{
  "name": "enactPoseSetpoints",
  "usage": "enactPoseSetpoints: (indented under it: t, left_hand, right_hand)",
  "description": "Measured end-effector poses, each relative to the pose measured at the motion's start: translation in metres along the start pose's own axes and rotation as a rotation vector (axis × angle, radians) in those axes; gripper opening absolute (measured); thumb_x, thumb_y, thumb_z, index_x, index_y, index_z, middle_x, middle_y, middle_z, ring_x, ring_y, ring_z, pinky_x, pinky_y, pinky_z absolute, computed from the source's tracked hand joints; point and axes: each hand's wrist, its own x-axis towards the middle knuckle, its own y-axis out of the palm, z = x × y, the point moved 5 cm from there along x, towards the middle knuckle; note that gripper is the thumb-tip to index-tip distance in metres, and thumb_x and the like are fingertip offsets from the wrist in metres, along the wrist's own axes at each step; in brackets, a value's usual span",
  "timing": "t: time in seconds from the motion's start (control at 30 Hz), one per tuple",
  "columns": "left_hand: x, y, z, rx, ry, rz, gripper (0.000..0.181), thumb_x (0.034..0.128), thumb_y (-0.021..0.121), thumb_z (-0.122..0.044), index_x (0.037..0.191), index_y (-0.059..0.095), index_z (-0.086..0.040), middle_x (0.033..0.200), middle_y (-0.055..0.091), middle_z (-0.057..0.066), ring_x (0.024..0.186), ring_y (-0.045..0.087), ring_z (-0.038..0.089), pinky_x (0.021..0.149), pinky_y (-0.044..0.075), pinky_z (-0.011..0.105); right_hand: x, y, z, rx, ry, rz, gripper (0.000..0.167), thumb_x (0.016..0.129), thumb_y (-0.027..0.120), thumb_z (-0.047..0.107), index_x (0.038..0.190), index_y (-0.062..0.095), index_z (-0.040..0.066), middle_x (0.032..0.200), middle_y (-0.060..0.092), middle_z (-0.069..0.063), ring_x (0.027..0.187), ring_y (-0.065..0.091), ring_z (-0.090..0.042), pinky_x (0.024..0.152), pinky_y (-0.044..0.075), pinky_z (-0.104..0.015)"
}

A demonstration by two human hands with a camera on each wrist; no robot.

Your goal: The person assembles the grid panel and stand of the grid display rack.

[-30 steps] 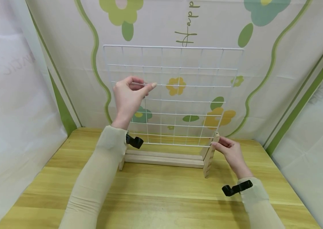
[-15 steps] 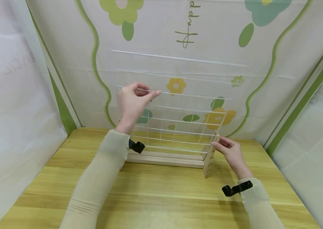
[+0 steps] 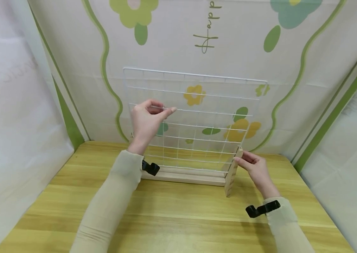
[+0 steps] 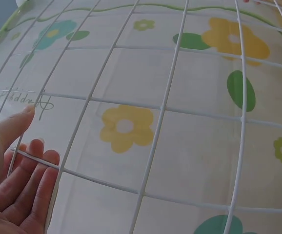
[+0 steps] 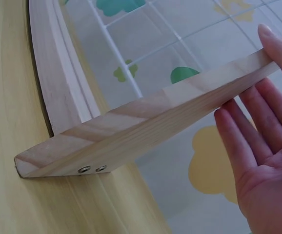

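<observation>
A white wire grid panel (image 3: pixel 211 111) stands tilted over a wooden stand, its lower edge just above the stand's crossbar (image 3: pixel 184 178). Thumb and fingers of my left hand (image 3: pixel 148 121) pinch the grid's wires left of its middle; the left wrist view shows the fingertips behind the wires. My right hand (image 3: pixel 256 169) grips the upper end of the stand's right side piece (image 3: pixel 231 177), thumb on its front edge and fingers against its outer face. In the right wrist view two metal screws (image 5: pixel 85 169) show low on that side piece (image 5: pixel 180 102). My left forearm hides the stand's left end.
The stand rests on a yellow wood-grain table (image 3: pixel 178 218). Behind rises a pale cloth backdrop (image 3: pixel 172 52) printed with flowers, and more white cloth (image 3: pixel 17 105) closes in the left and right sides.
The grid has come down toward the stand's crossbar, tilting a little lower on its right, and my left hand has moved down and slightly right with it. My right hand stays put.
</observation>
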Motion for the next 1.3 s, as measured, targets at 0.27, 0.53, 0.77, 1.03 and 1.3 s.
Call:
enactPoseSetpoints:
  t: [0.27,0.53,0.77,1.03,1.3]
  left_hand:
    - [-0.005,-0.003,0.006,0.007,-0.003,-0.007,0.038,0.0776,0.091,-0.039,0.089,0.073,-0.007,0.082,0.075,0.001,0.071,0.072,0.016,0.064,0.059,0.031]
    - [-0.006,-0.007,0.009,-0.006,0.009,-0.017,0.037,0.0781,0.092,-0.036,0.089,0.073,-0.006,0.084,0.076,0.002,0.073,0.073,0.016,0.065,0.059,0.03]
    - [-0.008,-0.007,0.013,-0.013,-0.004,-0.005,0.039,0.0778,0.092,-0.037,0.091,0.073,-0.006,0.084,0.076,0.002,0.075,0.073,0.016,0.066,0.059,0.03]
    - [-0.016,-0.019,0.011,-0.041,0.003,0.035,0.041,0.0806,0.09,-0.029,0.113,0.076,-0.009,0.092,0.077,0.004,0.082,0.074,0.016,0.073,0.06,0.028]
    - [-0.02,-0.08,0.019,-0.037,0.075,-0.198,0.034,0.0794,0.091,-0.023,0.107,0.078,-0.008,0.094,0.077,0.006,0.08,0.072,0.015,0.066,0.057,0.021]
  right_hand:
    - [0.003,-0.006,0.048,0.131,-0.13,-0.112,0.044,0.094,0.077,0.016,0.134,0.065,0.004,0.116,0.073,0.006,0.105,0.067,-0.007,0.092,0.05,-0.016]
    - [0.018,-0.003,0.116,0.348,-0.316,-0.201,0.034,0.092,0.078,0.012,0.117,0.07,-0.01,0.104,0.075,-0.014,0.087,0.074,-0.021,0.082,0.059,-0.032]
    - [0.019,-0.002,0.124,0.278,-0.341,-0.254,0.031,0.089,0.081,0.011,0.109,0.072,-0.012,0.098,0.075,-0.014,0.084,0.074,-0.024,0.073,0.061,-0.031]
    - [0.019,-0.002,0.124,0.266,-0.377,-0.258,0.028,0.09,0.079,0.009,0.106,0.072,-0.012,0.096,0.075,-0.015,0.083,0.074,-0.024,0.071,0.061,-0.032]
    - [0.019,-0.003,0.125,0.231,-0.367,-0.248,0.028,0.091,0.079,0.012,0.107,0.072,-0.01,0.097,0.074,-0.017,0.082,0.074,-0.023,0.072,0.061,-0.031]
